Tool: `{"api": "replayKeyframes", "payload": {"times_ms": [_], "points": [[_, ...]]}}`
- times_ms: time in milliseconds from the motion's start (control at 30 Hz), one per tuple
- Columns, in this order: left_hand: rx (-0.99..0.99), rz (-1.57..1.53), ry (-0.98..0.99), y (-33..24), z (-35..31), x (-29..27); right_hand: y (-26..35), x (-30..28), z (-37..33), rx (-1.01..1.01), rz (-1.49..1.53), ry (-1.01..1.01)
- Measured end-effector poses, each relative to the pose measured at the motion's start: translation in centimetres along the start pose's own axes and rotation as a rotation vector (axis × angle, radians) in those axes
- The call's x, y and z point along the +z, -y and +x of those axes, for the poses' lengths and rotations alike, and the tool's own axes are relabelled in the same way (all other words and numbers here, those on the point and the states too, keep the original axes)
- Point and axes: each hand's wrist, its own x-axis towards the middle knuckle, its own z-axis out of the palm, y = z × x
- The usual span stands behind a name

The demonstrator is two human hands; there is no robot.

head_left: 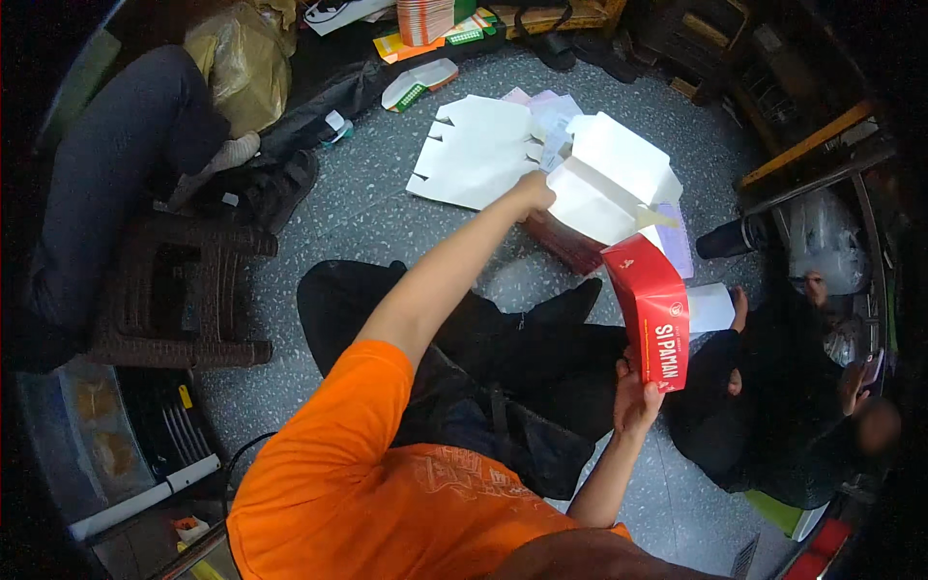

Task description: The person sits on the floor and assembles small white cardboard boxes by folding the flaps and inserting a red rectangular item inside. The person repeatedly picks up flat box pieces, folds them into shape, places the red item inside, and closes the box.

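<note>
My right hand (pixel 638 398) grips the lower end of a red carton (pixel 650 304) with white lettering, folded partly into shape and tilted upright. My left hand (pixel 535 193), at the end of an outstretched arm, is closed at the left corner of a partly folded box (pixel 597 188), whose white inside faces up. Its fingertips are partly hidden. Beneath that box shows the edge of a dark red stack (pixel 570 242), apparently of cartons. A flat white carton sheet (pixel 474 153) with slots cut in its edges lies left of the box on the speckled floor.
Papers (pixel 554 121) lie behind the box. A small green-and-white tray (pixel 420 85) and a stack of printed cartons (pixel 425 21) are farther back. A brown plastic stool (pixel 184 290) stands at left beside another person's leg (pixel 126 164). Someone in black sits at right, near a dark tumbler (pixel 725 239).
</note>
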Motion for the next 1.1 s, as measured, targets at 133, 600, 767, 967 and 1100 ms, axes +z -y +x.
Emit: {"api": "replayKeyframes", "payload": {"times_ms": [133, 600, 767, 967, 1100], "points": [[0.062, -0.203, 0.138, 0.4, 0.1, -3.2, -0.1, 0.8, 0.2, -0.01, 0.007, -0.02], [0.099, 0.215, -0.063, 10.3, 0.9, -25.0, -1.1, 15.7, 15.6, -0.49, -0.924, 0.384], [0.104, 0.079, -0.148, 9.1, 0.1, -23.6, -6.4, 20.4, 25.5, -0.495, -0.912, 0.739], [0.332, 0.364, -0.381, 6.1, -4.0, -23.4, -12.3, 20.1, 28.2, -0.5, -0.99, 0.765], [0.495, 0.39, -0.586, 7.7, -4.5, -24.0, -15.5, 20.1, 26.9, -0.551, -1.03, 0.62]]}}
